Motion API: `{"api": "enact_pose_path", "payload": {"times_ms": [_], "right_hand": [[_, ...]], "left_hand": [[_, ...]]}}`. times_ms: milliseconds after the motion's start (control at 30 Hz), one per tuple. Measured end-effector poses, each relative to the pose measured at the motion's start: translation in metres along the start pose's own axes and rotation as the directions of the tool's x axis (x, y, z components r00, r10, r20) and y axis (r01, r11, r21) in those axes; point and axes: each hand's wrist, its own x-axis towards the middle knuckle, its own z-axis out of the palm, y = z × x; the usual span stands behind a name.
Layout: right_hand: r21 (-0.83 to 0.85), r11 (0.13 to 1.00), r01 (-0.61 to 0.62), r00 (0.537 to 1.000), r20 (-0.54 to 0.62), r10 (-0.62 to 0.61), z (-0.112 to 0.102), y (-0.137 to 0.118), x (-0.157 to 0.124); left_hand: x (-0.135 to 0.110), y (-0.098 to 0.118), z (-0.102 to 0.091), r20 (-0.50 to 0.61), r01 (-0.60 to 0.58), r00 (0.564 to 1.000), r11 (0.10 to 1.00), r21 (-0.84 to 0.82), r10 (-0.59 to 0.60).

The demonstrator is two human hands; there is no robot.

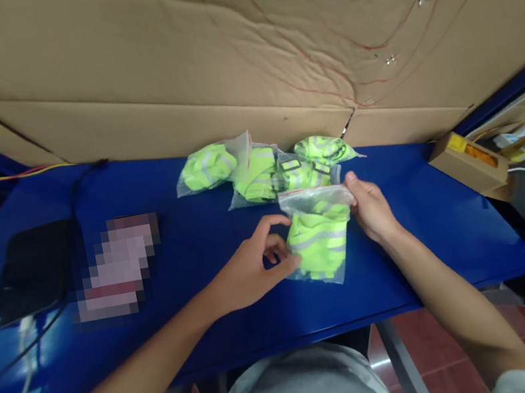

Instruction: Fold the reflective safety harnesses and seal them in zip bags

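My right hand [370,204] pinches the upper right corner of a clear zip bag [321,240], which holds a folded neon-yellow strap with silver reflective stripes. The zip edge of this bag faces the cardboard wall. My left hand [268,256] is at the bag's left side, fingers curved and apart, the thumb tip at its lower left edge and the index fingertip near its upper left. Just behind lie several similar bags of yellow reflective straps [209,167], close together and partly overlapping; dark buckles [291,165] show in one of them.
A blue table [244,321] carries everything, backed by a cardboard wall [151,114]. On the left are a black device [34,270] with a white cable [32,372] and a blurred-out flat item [119,266]. An open cardboard box [470,163] stands at the right.
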Motion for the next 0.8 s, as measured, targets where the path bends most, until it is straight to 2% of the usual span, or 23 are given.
{"api": "enact_pose_path", "payload": {"times_ms": [100,200,233,300,367,400,500,567,633,733,800], "right_hand": [[-0.136,0.987,0.08,0.996,0.043,-0.075,-0.014,-0.003,0.005],[-0.28,0.941,0.189,0.981,0.02,-0.191,-0.036,-0.005,0.032],[-0.346,0.908,0.236,0.969,0.019,-0.245,-0.041,-0.004,0.046],[-0.562,0.746,0.357,0.929,0.133,-0.345,-0.045,0.005,0.074],[-0.688,0.64,0.343,0.939,0.23,-0.256,-0.041,0.017,0.098],[-0.715,0.633,0.296,0.955,0.223,-0.195,-0.038,0.024,0.106],[-0.703,0.678,0.212,0.977,0.137,-0.164,-0.035,0.039,0.111],[-0.658,0.731,0.18,0.977,0.037,-0.208,-0.042,0.042,0.102],[-0.587,0.799,0.132,0.967,-0.1,-0.233,-0.056,0.043,0.089],[-0.415,0.907,0.077,0.932,-0.293,-0.213,-0.075,0.041,0.071],[-0.268,0.961,0.067,0.915,-0.367,-0.166,-0.081,0.041,0.059]], "left_hand": [[0.003,-0.006,0.003,-0.065,0.027,0.998,0.999,-0.022,-0.028],[0.006,-0.013,0.003,-0.117,-0.012,0.993,0.999,-0.041,0.007],[0.007,-0.014,0.002,-0.14,-0.027,0.99,0.999,-0.043,0.021],[0.008,-0.015,-0.001,-0.187,-0.058,0.981,0.998,-0.028,0.052],[0.008,-0.013,-0.005,-0.221,-0.092,0.971,0.996,0.018,0.094],[0.007,-0.01,-0.008,-0.235,-0.11,0.964,0.992,0.067,0.123],[0.005,0.007,-0.019,-0.296,-0.176,0.914,0.928,0.328,0.278],[0.009,0.023,-0.027,-0.316,-0.206,0.856,0.83,0.518,0.409],[0.023,0.037,-0.036,-0.287,-0.227,0.817,0.737,0.637,0.501],[0.062,0.052,-0.051,-0.203,-0.243,0.822,0.65,0.72,0.532],[0.092,0.058,-0.061,-0.176,-0.207,0.846,0.614,0.762,0.504]]}}
